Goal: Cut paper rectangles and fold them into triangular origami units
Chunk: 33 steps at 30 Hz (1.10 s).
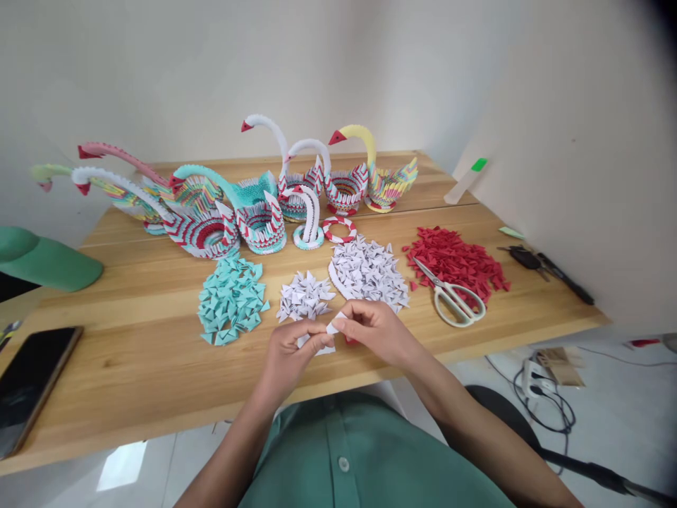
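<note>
Between my two hands, close to the table's front edge, is a small white paper piece (336, 324). My right hand (374, 330) pinches it between thumb and forefinger. My left hand (294, 353) is closed, its thumb and forefinger at the paper's left side. White paper (324, 350) lies on the table under my fingers. Just beyond my hands are a small pile of white folded pieces (305, 295) and a larger white pile (367, 271). A teal pile (231, 300) sits to the left, a red pile (459, 257) to the right.
Scissors (453, 300) rest against the red pile. Folded-paper swans (263, 224) stand along the back of the wooden table (159, 367). A phone (32, 384) and a green bottle (50, 259) are at the left; keys (525, 258) and a black pen (565, 279) at the right.
</note>
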Available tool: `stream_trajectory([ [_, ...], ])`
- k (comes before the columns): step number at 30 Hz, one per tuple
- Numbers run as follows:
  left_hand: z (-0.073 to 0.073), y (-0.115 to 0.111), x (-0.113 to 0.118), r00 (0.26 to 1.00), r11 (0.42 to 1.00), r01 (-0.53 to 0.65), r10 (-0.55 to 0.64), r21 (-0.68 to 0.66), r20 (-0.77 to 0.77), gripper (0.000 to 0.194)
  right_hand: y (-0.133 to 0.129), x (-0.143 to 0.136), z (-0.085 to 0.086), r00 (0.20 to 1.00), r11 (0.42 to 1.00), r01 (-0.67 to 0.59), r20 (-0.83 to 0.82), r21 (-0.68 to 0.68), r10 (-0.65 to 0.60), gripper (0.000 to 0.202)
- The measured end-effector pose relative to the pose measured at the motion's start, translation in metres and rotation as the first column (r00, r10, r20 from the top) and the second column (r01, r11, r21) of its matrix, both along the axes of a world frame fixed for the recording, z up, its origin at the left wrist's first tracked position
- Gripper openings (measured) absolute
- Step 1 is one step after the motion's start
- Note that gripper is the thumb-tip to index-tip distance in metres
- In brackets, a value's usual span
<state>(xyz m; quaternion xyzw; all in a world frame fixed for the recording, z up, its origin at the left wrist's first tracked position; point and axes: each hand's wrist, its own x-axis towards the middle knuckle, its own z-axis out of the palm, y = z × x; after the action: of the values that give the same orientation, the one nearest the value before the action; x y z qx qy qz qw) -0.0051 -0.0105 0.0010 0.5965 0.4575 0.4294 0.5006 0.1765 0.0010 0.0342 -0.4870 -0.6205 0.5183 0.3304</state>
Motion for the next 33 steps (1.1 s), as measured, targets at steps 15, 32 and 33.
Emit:
stream_trajectory([
  [15,0.0,0.002,0.005,0.992,0.993,0.013,0.002,-0.121,0.125,0.027,-0.003,0.001,0.0,0.996,0.987,-0.009,0.087,0.161,-0.005,0.033],
  [32,0.005,0.001,-0.012,0.922,0.626,0.123,0.215,0.77,-0.323,0.02,-0.003,0.001,-0.004,0.994,0.994,-0.033,-0.107,-0.101,0.022,0.038],
  [33,0.006,0.001,-0.012,0.921,0.611,0.135,0.214,0.78,-0.327,0.019,-0.003,0.001,-0.004,0.994,0.994,-0.035,-0.108,-0.104,0.024,0.038],
])
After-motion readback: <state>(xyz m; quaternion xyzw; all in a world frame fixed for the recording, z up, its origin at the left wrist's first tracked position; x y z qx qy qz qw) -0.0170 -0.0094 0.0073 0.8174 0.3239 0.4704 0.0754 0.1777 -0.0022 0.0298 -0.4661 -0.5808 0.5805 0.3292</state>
